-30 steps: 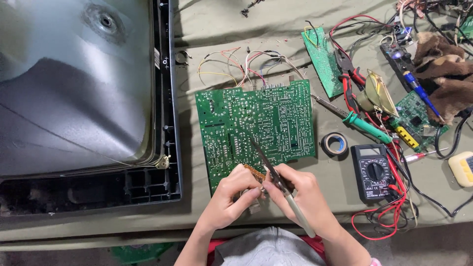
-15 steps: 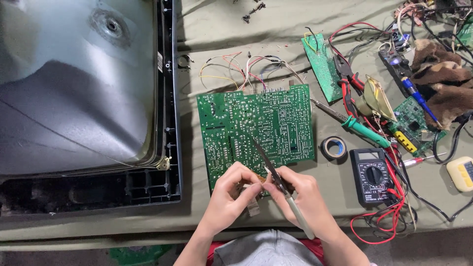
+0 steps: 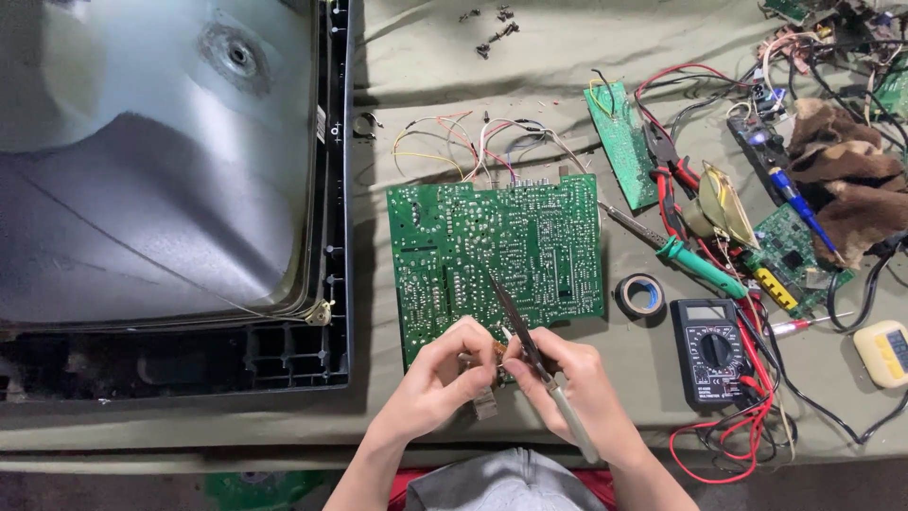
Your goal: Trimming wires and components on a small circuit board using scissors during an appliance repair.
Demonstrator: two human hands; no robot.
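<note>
Since the earlier frame both hands have drawn a little nearer the body, and the view has shifted slightly; the large green printed circuit board (image 3: 497,260) lies where it did on the olive cloth-covered surface (image 3: 530,85).

The left hand (image 3: 437,378) has its grip closed on a small brown and grey component (image 3: 480,378) at the board's near edge, thumb and fingers pinched around it. The right hand (image 3: 577,378) has its grip closed on a thin dark-tipped, pale-handled soldering iron (image 3: 534,355), held like a pen; the tip slants up over the board's lower middle while the handle runs back past the wrist. The two hands touch at the fingertips.

Coloured wires (image 3: 473,142) fan out from the board's far edge. Left of it sits a big grey picture tube in a black frame (image 3: 161,189). To the right lie a roll of black tape (image 3: 640,295), a green-handled screwdriver (image 3: 695,263), a black multimeter (image 3: 714,352) with red leads, and a smaller green board (image 3: 619,142).
</note>
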